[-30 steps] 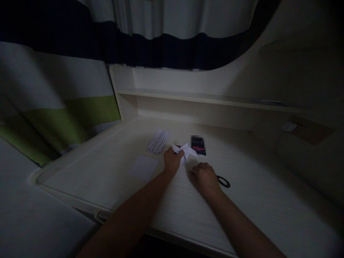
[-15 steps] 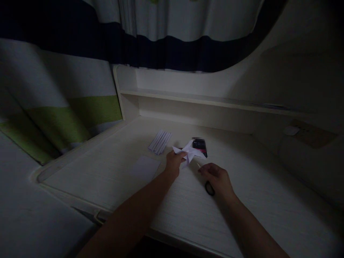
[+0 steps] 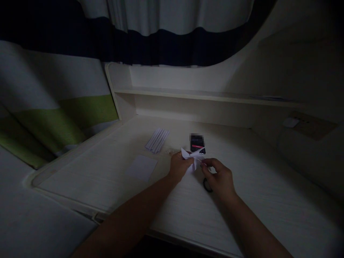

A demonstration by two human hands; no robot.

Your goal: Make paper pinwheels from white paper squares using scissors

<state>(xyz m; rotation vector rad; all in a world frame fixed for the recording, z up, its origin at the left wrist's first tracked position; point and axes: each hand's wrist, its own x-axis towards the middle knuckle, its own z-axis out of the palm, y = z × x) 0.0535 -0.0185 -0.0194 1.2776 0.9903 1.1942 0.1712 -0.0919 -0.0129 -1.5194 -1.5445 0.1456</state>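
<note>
My left hand (image 3: 180, 166) is closed on a white paper pinwheel (image 3: 195, 157), its thumb pressing on the paper near the middle. The pointed blades fan out beyond the fingers. In the pinched fingertips of my right hand (image 3: 219, 177) is a thin pale stick (image 3: 199, 161), too small to make out its kind. Its tip meets the right side of the pinwheel. Under my right hand a black loop (image 3: 207, 185), like a scissors handle, lies on the desk; the rest of it is hidden.
Behind the pinwheel lies a dark phone-like object (image 3: 197, 142), partly blurred. Several folded white paper strips (image 3: 157, 140) and a flat white paper square (image 3: 142, 167) are to the left on the white desk (image 3: 263, 186). A shelf (image 3: 185, 94) and curtains stand behind.
My right hand has brought the thin stick up against the pinwheel. My left hand has shifted slightly right, and the pinwheel has turned with its blades drawn closer together.
</note>
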